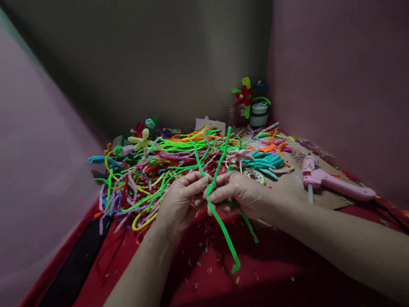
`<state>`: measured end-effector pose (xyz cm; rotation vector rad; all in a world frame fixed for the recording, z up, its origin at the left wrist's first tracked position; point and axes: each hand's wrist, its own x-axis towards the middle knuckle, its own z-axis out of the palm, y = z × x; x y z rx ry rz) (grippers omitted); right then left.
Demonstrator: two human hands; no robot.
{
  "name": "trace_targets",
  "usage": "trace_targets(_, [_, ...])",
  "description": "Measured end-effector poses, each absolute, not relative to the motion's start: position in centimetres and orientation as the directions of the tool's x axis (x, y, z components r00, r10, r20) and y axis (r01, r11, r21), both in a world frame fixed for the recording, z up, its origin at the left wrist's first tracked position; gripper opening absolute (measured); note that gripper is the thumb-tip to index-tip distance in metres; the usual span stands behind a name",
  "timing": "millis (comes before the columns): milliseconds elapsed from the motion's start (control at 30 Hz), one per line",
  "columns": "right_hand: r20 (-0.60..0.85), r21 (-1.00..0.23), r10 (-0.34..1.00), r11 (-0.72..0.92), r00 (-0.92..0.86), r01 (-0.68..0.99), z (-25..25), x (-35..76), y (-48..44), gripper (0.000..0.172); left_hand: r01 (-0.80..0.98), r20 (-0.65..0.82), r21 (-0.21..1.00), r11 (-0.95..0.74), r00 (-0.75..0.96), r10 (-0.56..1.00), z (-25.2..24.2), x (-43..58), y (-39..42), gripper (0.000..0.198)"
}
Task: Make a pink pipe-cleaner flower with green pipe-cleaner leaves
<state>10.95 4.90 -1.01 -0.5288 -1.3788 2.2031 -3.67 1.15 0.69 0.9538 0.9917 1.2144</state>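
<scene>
Bright green pipe cleaners [223, 224] cross between my two hands in the middle of the head view. My left hand [186, 194] pinches them from the left, thumb and fingertips closed near the crossing. From the other side my right hand [237, 192] grips them, its thumb pressed close to the same crossing. Two ends rise above the fingers in a V, and two hang below, one with a bent tip. Behind my hands lies a tangled pile of coloured pipe cleaners [158, 162]. How the strands join under my fingers is hidden.
A pink glue gun [339, 182] rests on cardboard [295, 168] at right. A dark flat slab [74, 267] lies at left on the red cloth [202, 279], which is dotted with scraps. Pipe-cleaner flowers [244, 96] stand at the back by a lidded jar [259, 114].
</scene>
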Motion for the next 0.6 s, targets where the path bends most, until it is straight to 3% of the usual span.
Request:
trace_targets(167, [-0.158,-0.927,0.698,-0.349,-0.699,-0.139,-0.4,10.6,4.3,0.006,-0.09,0.061,0.994,-0.069,-0.088,0.994,1.0,-3.4,0.7,0.015])
trace_targets(367, [-0.082,-0.969,0.802,-0.202,-0.592,-0.14,-1.2,10.3,4.4,0.007,0.387,0.208,0.906,-0.172,-0.053,0.977,1.4,-2.8,0.1,0.013])
trace_targets(467, [0.015,-0.987,0.818,-0.079,-0.574,-0.139,-1.7,10.2,4.4,0.002,0.444,0.197,0.884,-0.149,-0.064,0.978,1.5,-2.7,0.0,0.015])
trace_targets(600, [-0.026,-0.944,0.822,-0.207,-0.568,-0.256,-1.3,10.1,4.3,0.007,0.413,0.225,0.901,-0.134,-0.18,0.958,1.7,-2.6,-0.2,0.018])
